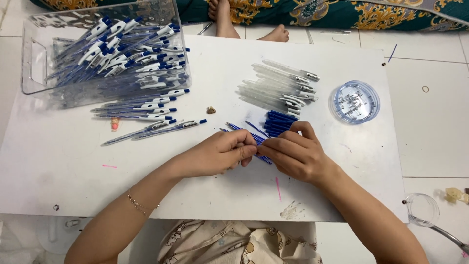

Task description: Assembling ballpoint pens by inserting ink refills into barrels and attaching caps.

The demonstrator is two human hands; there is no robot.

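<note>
My left hand [222, 152] and my right hand [295, 154] meet at the middle of a low white table [342, 161], fingertips together on thin blue pen refills [256, 139]. A few more refills fan out from between the fingers toward the far left. Just beyond my right hand lies a small pile of dark blue pen parts [279, 122]. Behind that sits a heap of clear empty pen barrels [281, 88]. Several finished blue-and-white pens [146, 115] lie on the table to the left.
A clear plastic bin [105, 49] full of assembled pens stands at the far left corner. A round clear lid [355, 101] lies at the right. Another person's bare feet [244, 22] rest beyond the table. A small clear cup [422, 209] sits on the tiled floor at the right.
</note>
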